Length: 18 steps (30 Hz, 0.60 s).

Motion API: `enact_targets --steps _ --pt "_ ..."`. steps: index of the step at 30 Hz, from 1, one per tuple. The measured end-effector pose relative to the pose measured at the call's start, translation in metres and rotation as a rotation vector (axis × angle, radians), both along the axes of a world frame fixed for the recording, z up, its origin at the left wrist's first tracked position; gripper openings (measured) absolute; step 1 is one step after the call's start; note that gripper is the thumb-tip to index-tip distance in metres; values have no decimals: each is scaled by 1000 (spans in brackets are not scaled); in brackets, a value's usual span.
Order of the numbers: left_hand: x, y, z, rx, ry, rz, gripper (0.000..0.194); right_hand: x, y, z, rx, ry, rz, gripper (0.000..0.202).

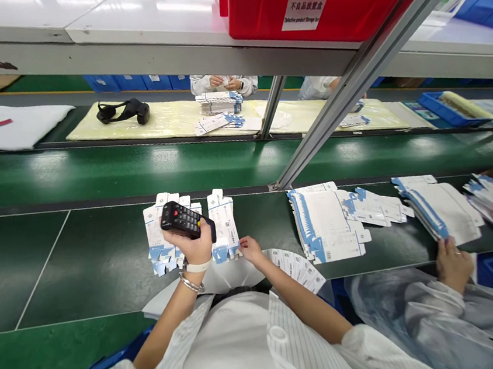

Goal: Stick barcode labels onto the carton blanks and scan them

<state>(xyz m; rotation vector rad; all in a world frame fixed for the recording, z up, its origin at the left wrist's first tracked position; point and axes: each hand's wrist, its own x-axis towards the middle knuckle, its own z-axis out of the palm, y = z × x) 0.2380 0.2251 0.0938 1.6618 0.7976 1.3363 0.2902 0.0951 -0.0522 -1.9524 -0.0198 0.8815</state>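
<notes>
Remote control [187, 220] in left hand [194, 243] above flat cartons [224, 226].

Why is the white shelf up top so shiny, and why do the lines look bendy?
In the head view, ceiling lights glare in bright streaks on the white shelf and gleam softly on the green belt. The wide lens curves straight edges near the borders. The left hand holding the remote looks sharp; the right hand casts only a faint shadow.
</notes>
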Motion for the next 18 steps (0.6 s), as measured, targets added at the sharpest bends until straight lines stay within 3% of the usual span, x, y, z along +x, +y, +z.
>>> enact_targets --steps 5,9,12,14,18 --pt "-32 38 19 117 -39 155 85 -11 1 37 166 22 -8 13" --pt "-58 62 33 274 -39 294 85 -26 41 52 208 13 79 14" --pt "-65 65 36 296 -23 340 84 -35 76 52 135 -30 151 22" --pt "-63 61 34 245 6 347 85 -35 85 47 11 -103 141 35" --pt "-46 42 23 107 33 242 85 -30 59 29 -272 -264 62 59"
